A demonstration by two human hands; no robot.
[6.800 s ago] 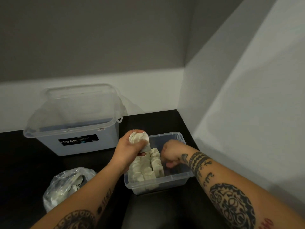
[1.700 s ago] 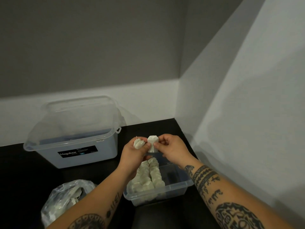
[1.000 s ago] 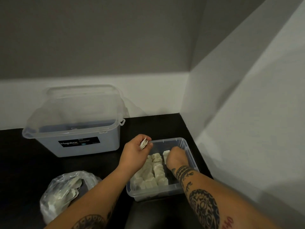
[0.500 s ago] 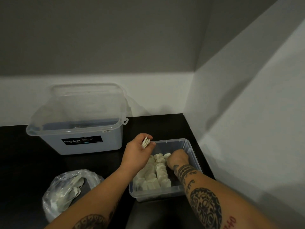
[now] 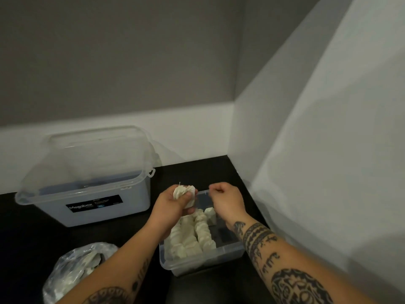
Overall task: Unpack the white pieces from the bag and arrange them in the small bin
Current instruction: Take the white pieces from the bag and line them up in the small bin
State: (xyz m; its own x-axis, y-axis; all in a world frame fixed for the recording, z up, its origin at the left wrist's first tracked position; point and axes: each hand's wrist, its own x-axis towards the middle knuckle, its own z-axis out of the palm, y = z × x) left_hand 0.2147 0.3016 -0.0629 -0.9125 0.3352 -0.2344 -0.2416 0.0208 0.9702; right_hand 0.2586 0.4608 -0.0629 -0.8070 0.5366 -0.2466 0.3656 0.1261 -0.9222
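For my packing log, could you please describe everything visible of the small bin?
The small bin is a clear plastic, open-topped rectangular tub standing upright on the dark table near the wall. Two packed rows of white pieces fill its left side, one more stands at the far end; its right side is bare.

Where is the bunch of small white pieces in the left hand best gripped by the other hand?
Probably pinch the upper right edge of the bunch of small white pieces, coming from the right: the left hand wraps its lower left, leaving that edge exposed.
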